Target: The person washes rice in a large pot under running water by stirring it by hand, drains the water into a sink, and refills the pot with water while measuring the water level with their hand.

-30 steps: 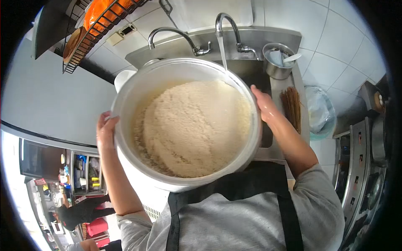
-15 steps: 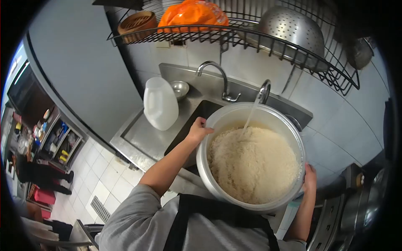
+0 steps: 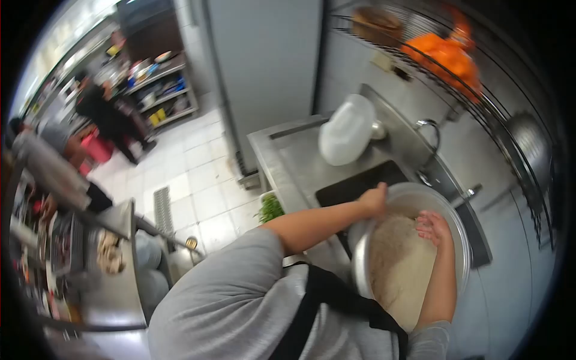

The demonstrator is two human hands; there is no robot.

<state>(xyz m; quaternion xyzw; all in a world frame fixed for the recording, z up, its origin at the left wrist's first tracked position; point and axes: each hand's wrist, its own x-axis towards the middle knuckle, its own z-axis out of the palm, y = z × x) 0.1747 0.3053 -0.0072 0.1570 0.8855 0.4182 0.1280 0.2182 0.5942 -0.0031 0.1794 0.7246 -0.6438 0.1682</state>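
Note:
A large round metal pot [image 3: 362,264] filled with rice [image 3: 399,264] and cloudy water stands at the sink, on the right of the view. My left hand [image 3: 375,200] is at the pot's far left rim; its fingers are blurred, so its grip cannot be made out. Over the rice, inside the far part of the pot, my right hand [image 3: 433,228] is open with its fingers apart and holds nothing. Beyond the pot is a faucet [image 3: 471,193]. A white plastic jug [image 3: 347,129] rests on the steel counter [image 3: 288,150] near a small metal bowl [image 3: 378,130].
A wire rack [image 3: 510,144] with an orange bag [image 3: 444,60] and a colander [image 3: 528,141] hangs above the sink. Green leaves [image 3: 271,208] show below the counter. Two people [image 3: 108,114] [image 3: 60,156] stand at the left, near a steel table [image 3: 111,300].
The view has swung left. My right hand has left the pot's right side and come over the rice. The stream of water into the pot no longer shows.

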